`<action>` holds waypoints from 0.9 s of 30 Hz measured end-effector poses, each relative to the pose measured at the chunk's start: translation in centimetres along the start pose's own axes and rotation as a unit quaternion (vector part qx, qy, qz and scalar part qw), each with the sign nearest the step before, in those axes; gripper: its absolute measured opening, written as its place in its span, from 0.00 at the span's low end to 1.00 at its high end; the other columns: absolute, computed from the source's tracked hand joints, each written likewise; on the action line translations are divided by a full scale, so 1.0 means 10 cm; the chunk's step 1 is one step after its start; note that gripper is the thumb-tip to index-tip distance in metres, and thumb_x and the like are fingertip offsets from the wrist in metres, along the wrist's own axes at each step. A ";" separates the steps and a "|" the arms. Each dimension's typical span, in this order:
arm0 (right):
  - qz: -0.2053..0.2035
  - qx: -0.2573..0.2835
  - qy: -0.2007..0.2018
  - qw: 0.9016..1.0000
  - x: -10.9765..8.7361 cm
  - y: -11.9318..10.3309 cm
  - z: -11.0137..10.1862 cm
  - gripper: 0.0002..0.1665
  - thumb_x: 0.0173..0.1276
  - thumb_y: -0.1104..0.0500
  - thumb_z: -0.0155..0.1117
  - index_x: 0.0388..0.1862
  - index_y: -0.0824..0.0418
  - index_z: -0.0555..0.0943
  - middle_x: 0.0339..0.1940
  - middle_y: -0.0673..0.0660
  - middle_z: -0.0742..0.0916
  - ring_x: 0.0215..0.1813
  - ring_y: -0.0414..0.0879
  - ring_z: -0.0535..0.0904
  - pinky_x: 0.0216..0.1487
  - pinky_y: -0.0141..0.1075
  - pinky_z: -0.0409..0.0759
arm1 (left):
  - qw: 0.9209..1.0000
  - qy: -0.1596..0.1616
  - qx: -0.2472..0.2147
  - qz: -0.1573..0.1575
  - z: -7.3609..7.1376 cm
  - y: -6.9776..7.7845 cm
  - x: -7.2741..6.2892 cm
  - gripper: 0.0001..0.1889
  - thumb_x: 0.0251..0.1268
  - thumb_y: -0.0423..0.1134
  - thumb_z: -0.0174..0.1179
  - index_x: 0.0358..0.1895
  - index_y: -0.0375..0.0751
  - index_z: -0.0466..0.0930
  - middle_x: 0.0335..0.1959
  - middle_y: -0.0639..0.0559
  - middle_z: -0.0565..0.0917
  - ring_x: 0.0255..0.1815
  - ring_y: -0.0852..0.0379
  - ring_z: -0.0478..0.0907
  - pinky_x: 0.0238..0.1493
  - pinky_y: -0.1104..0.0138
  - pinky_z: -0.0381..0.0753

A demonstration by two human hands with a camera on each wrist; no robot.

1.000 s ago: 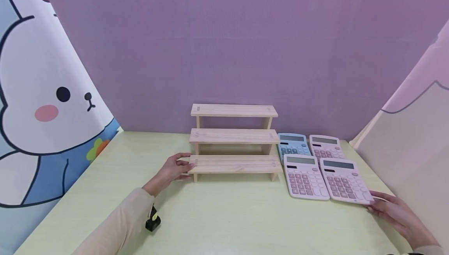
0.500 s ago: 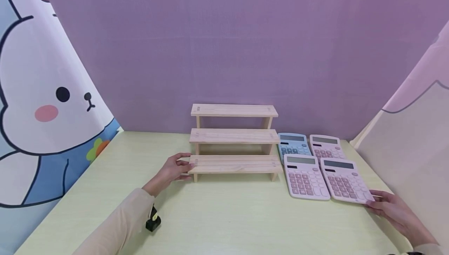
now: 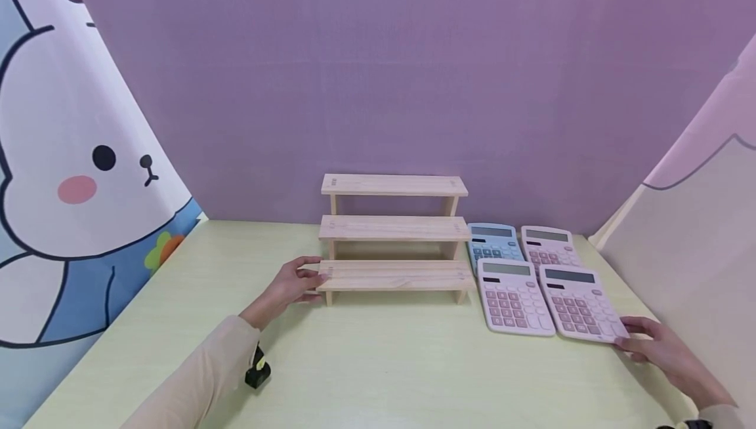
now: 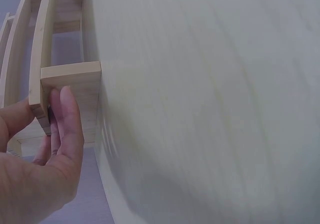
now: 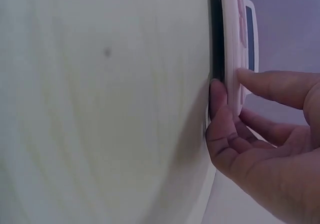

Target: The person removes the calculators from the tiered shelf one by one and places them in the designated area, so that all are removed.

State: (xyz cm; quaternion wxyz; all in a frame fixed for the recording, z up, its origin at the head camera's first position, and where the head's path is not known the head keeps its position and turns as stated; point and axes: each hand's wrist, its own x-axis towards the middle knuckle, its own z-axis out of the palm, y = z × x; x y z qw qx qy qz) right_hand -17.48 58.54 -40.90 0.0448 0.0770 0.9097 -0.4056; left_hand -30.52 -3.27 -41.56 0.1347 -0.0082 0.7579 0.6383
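Note:
A three-tier wooden display stand [image 3: 394,228] stands at the back middle of the table. My left hand [image 3: 289,286] grips the left end of its lowest shelf [image 4: 42,59], thumb on top and fingers beneath, as the left wrist view shows. At the right, my right hand [image 3: 667,357] pinches the near right corner of the front-right pink calculator [image 3: 581,303]. In the right wrist view the thumb lies on that calculator's key side [image 5: 234,49] and the fingertips are tucked under its edge, where a dark gap shows above the table.
Beside it lies another pink calculator [image 3: 514,298]. Behind are a blue calculator [image 3: 493,240] and a third pink one [image 3: 550,245], partly covered by the front pair. A purple backdrop [image 3: 390,75] rises behind the table [image 3: 378,363]; printed cloths [image 3: 77,219] stand at both sides.
My right hand has shifted slightly at the calculator's corner, its fingers now further under the edge. The left hand and the stand have stayed put.

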 end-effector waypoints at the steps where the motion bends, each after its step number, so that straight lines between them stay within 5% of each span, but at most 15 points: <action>1: -0.006 -0.004 0.000 1.000 0.00 0.01 0.00 0.36 0.64 0.63 0.57 0.59 0.87 0.54 0.37 0.37 0.75 0.32 0.29 0.72 0.31 0.29 0.79 | 1.000 0.000 0.000 0.000 0.00 0.00 0.00 0.26 0.60 0.35 0.59 0.62 0.40 0.64 0.42 0.44 0.78 0.31 0.58 0.79 0.39 0.60 0.86; 9: -0.034 -0.017 -0.004 0.999 -0.01 0.06 -0.03 0.35 0.64 0.62 0.58 0.58 0.86 0.56 0.33 0.24 0.70 0.31 0.30 0.70 0.28 0.30 0.76 | 1.000 0.000 -0.002 -0.001 0.00 0.01 -0.01 0.26 0.60 0.35 0.59 0.62 0.40 0.64 0.41 0.44 0.78 0.31 0.58 0.79 0.40 0.60 0.86; 17: -0.057 -0.022 -0.009 0.998 0.01 0.11 -0.05 0.29 0.63 0.64 0.58 0.54 0.85 0.61 0.33 0.26 0.73 0.31 0.31 0.70 0.26 0.30 0.73 | 1.000 -0.004 -0.003 -0.001 0.01 0.03 -0.03 0.26 0.61 0.34 0.59 0.62 0.40 0.64 0.42 0.44 0.78 0.31 0.58 0.79 0.42 0.58 0.85; 22: -0.067 -0.006 -0.007 0.998 0.00 0.16 -0.06 0.15 0.62 0.65 0.58 0.48 0.55 0.73 0.32 0.31 0.74 0.29 0.33 0.71 0.24 0.31 0.73 | 1.000 -0.006 -0.003 -0.001 0.02 0.03 -0.04 0.26 0.61 0.34 0.59 0.63 0.40 0.63 0.41 0.45 0.78 0.31 0.58 0.79 0.42 0.58 0.85; 25: -0.067 -0.004 0.001 0.998 -0.01 0.18 -0.06 0.16 0.62 0.66 0.58 0.44 0.47 0.73 0.31 0.34 0.75 0.28 0.35 0.72 0.23 0.30 0.73 | 1.000 -0.005 -0.003 -0.001 0.03 0.03 -0.03 0.26 0.61 0.34 0.59 0.63 0.40 0.63 0.41 0.45 0.78 0.31 0.58 0.79 0.41 0.59 0.85; 27: -0.063 -0.010 0.007 0.998 -0.01 0.17 -0.05 0.15 0.61 0.65 0.59 0.44 0.50 0.73 0.31 0.34 0.75 0.27 0.35 0.72 0.23 0.30 0.73 | 1.000 -0.005 -0.001 -0.002 0.03 0.04 -0.03 0.26 0.61 0.34 0.59 0.63 0.40 0.63 0.40 0.46 0.77 0.31 0.58 0.79 0.41 0.59 0.86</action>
